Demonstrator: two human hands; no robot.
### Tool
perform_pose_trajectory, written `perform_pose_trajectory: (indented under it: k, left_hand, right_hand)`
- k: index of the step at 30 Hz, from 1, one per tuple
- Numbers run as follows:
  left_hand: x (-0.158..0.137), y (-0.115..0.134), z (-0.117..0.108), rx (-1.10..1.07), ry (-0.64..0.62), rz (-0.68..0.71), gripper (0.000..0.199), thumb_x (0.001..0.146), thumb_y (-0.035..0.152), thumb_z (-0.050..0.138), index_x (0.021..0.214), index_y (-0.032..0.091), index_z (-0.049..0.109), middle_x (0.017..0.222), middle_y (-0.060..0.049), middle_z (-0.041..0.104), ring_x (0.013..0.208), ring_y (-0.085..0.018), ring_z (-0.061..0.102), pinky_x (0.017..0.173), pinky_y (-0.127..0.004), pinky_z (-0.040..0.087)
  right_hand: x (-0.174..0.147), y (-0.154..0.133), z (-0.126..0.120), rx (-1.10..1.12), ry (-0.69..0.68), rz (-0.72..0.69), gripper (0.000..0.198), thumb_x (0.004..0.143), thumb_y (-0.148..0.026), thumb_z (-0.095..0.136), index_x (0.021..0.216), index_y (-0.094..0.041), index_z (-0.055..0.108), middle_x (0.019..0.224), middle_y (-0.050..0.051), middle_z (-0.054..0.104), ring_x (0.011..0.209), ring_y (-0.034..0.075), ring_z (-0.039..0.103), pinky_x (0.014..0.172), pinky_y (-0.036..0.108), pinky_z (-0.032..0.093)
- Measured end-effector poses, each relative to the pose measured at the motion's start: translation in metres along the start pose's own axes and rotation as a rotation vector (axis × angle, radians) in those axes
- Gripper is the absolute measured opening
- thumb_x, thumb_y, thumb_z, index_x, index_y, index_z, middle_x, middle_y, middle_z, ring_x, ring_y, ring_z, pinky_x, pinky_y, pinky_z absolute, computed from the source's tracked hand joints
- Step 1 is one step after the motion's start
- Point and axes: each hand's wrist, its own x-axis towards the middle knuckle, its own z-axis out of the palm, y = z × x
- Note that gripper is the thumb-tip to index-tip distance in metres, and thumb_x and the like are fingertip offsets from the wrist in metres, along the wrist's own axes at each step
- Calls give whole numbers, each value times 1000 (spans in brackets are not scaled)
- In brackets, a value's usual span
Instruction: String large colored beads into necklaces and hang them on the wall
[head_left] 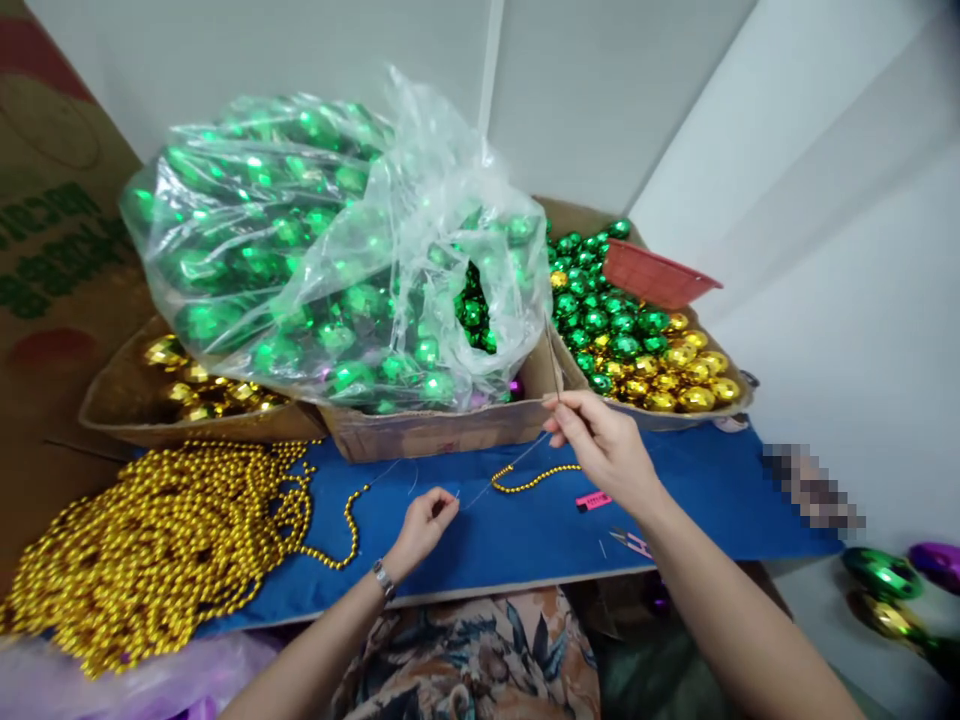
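Observation:
My right hand (604,445) is raised over the blue table and closed in a pinch on a long thin needle (554,365) that points up. From near its fingers a fine thread (529,452) runs down to a short strand of gold beads (534,486) on the cloth. Lower and to the left, my left hand (420,530) is closed, thumb against forefinger, on the thin clear thread. Beside it lies the end of another gold bead strand (351,520), which leads back to a big heap of gold bead strands (165,540).
A clear bag of green baubles (300,260) rests on cardboard boxes behind the hands. Green and gold baubles (622,330) with a red tray (658,275) fill the right box. A pink-labelled item (593,501) and pink-handled snips (632,542) lie near my right forearm.

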Motion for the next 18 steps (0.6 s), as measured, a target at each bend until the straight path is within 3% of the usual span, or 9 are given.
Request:
perform_pose_trajectory:
  k: [5, 10, 15, 18]
  left_hand:
    - [15, 62, -23, 132, -13, 254, 20, 79, 40, 64, 78, 21, 70, 79, -5, 65, 72, -18, 55, 68, -27, 39]
    - [37, 146, -31, 256, -135, 546, 14, 84, 32, 60, 85, 22, 71, 79, -5, 64, 73, -18, 55, 72, -26, 38]
    - [85, 196, -15, 335, -185, 644, 24, 87, 36, 55, 81, 18, 69, 72, -3, 61, 67, -17, 51, 66, -26, 34]
    - [124, 203, 7, 540, -374, 654, 37, 92, 41, 42, 81, 17, 68, 70, -2, 61, 63, -17, 51, 60, -26, 34]
  right_hand:
    - [-14, -4, 3, 125, 149, 45, 20, 97, -33, 46, 105, -20, 59, 77, 1, 66, 60, 9, 64, 58, 20, 52]
    - [-44, 9, 29, 178, 68, 111, 21, 98, -31, 43, 104, -19, 59, 77, 1, 66, 61, 9, 65, 60, 20, 51]
    - [-69, 23, 51, 221, 52, 163, 23, 99, -32, 41, 104, -19, 59, 77, 1, 66, 60, 9, 65, 60, 20, 51]
    - [-77, 28, 55, 244, 65, 194, 24, 99, -33, 41, 103, -19, 59, 77, 1, 66, 60, 10, 65, 61, 20, 51]
